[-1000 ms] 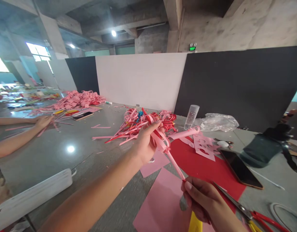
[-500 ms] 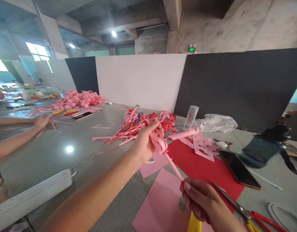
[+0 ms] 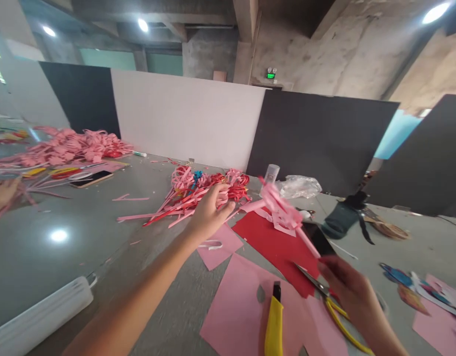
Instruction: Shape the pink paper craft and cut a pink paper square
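Note:
My right hand [image 3: 346, 282] grips the stem of a pink paper-strip flower [image 3: 283, 205], blurred by motion, its looped head pointing up and left. My left hand [image 3: 211, 210] is stretched out with thumb and fingers apart, just in front of a pile of pink and red paper-strip flowers [image 3: 183, 198]. It holds nothing that I can see. Below the flower lie a red paper sheet [image 3: 275, 247] and scissors [image 3: 320, 287] with yellow and red handles, partly behind my right hand. A yellow utility knife [image 3: 274, 321] rests on pink paper sheets [image 3: 235, 301].
A large heap of pink paper flowers [image 3: 75, 148], a phone [image 3: 92, 179] and another person's hand [image 3: 5, 195] are at the left. Toward the back right stand a clear bottle [image 3: 272, 173], a plastic bag [image 3: 300, 186] and a dark bottle [image 3: 339, 220]. A white case [image 3: 46, 316] lies front left.
My left hand has let go of the flower's looped head. My right hand has carried the flower to the right, and the yellow knife is now uncovered. The view has turned right.

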`<state>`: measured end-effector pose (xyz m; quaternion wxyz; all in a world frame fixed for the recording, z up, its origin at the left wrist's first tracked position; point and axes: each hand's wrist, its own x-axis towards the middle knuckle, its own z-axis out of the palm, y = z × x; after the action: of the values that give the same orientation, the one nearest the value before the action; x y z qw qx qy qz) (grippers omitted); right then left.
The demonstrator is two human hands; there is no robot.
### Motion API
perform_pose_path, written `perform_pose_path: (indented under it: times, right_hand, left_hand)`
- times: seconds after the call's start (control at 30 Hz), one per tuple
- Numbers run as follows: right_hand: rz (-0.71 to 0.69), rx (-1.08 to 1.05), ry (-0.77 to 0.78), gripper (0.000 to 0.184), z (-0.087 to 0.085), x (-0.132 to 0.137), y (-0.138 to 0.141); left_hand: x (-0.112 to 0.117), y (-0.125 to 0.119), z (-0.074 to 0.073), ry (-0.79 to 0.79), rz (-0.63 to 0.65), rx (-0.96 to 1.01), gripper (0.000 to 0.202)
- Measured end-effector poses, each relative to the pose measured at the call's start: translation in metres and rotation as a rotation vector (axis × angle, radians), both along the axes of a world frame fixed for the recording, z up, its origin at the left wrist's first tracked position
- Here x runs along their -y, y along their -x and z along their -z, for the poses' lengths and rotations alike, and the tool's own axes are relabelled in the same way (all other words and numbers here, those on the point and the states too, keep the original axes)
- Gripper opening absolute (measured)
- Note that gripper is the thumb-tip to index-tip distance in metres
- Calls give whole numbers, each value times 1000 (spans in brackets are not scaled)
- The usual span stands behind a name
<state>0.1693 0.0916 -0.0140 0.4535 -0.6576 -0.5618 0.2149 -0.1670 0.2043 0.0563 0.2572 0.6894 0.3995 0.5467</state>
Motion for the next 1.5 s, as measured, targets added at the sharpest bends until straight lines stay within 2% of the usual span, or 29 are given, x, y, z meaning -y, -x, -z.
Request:
perform_pose_path:
  times: [0.1, 0.17, 0.23, 0.33, 0.4, 0.43, 0.53, 0.63, 0.73, 0.83, 0.9, 0.97, 1.03, 1.1, 1.17, 1.27, 1.33, 1.5]
  right_hand:
    - [100, 133, 62, 39, 25, 34, -19]
    - [149, 174, 76, 40, 30, 50, -24]
    - [155, 247, 66, 39, 26, 52, -24]
    - [120, 361, 21, 39, 11, 31, -23]
    - [98, 394, -10, 39, 7, 13, -22]
    - [89, 402, -27, 40, 8, 5, -22]
    - [77, 436, -103, 46, 19, -4, -20]
    - [72, 462, -192, 46, 27, 7, -11]
    - [-116, 514, -207, 44, 23, 26, 10]
    - [-409, 564, -52, 48, 16, 41, 37]
    - [-556, 589, 48, 50, 14, 45, 51]
    - [-644, 599, 89, 47, 14, 46, 57]
    - [-663, 586, 87, 45, 16, 45, 57]
    - [-639, 563, 84, 45, 17, 43, 56]
    - [-614, 549, 99, 46, 17, 43, 55]
    - [-618, 544, 122, 45, 15, 42, 57]
    - [-615, 546, 133, 45, 14, 42, 59]
    - [-591, 541, 141, 46, 16, 38, 59]
  left_hand:
    - [9, -2, -1, -151, 19, -248, 47]
    - [15, -8, 4, -130, 111, -389, 43]
    - [22, -16, 15, -31, 215, -513, 42]
    - [32, -22, 43, 66, 299, -761, 52]
    - [37, -17, 66, 42, 197, -861, 51]
    - [39, -11, 76, 35, 104, -879, 49]
    - [41, 13, 102, 36, -100, -845, 43]
    - [35, 28, 115, 68, -126, -739, 30]
    - [26, 29, 118, 78, -172, -643, 21]
    - [20, 29, 116, 45, -233, -560, 19]
    - [19, 35, 113, 58, -352, -504, 21]
    - [19, 43, 109, 83, -490, -477, 22]
    - [20, 50, 106, 67, -557, -520, 22]
    - [22, 52, 104, 22, -565, -609, 28]
    - [24, 48, 103, -12, -502, -704, 32]
    - [28, 37, 105, -2, -279, -809, 31]
    - [28, 32, 106, 27, -183, -844, 27]
    - [20, 30, 108, 54, -223, -845, 16]
